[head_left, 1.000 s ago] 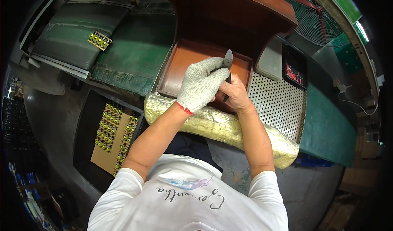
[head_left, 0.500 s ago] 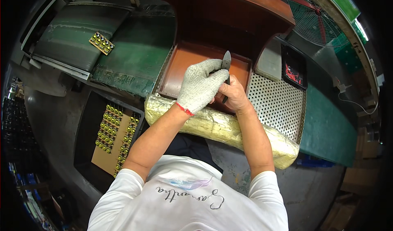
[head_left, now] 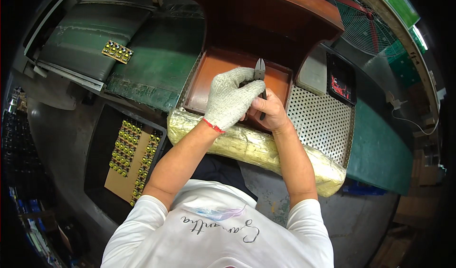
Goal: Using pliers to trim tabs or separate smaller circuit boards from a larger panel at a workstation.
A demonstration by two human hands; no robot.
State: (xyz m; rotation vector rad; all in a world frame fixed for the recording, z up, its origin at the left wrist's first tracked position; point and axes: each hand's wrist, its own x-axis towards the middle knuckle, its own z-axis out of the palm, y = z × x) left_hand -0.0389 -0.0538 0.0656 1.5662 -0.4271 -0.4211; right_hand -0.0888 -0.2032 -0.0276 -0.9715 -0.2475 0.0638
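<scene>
A pair of side cutters points away from me above the brown tray, its jaws showing as two tips. My left hand, in a pale knitted glove with a red cuff, is closed on the cutters just below the jaws, thumb across them. My bare right hand is closed around the dark handles, its thumb pressed along them. The two hands nearly touch. Most of the handles and the fingers underneath are hidden.
A brown hood rises behind the tray. A yellow wrapped roll runs along the front edge. Left are a circuit board panel and a black bin of boards. Right are a perforated plate and a black tray with red pieces.
The cutters have turned a little in my hands and their tips moved slightly left; both jaws now show where they appeared as one blade. My hands have barely shifted.
</scene>
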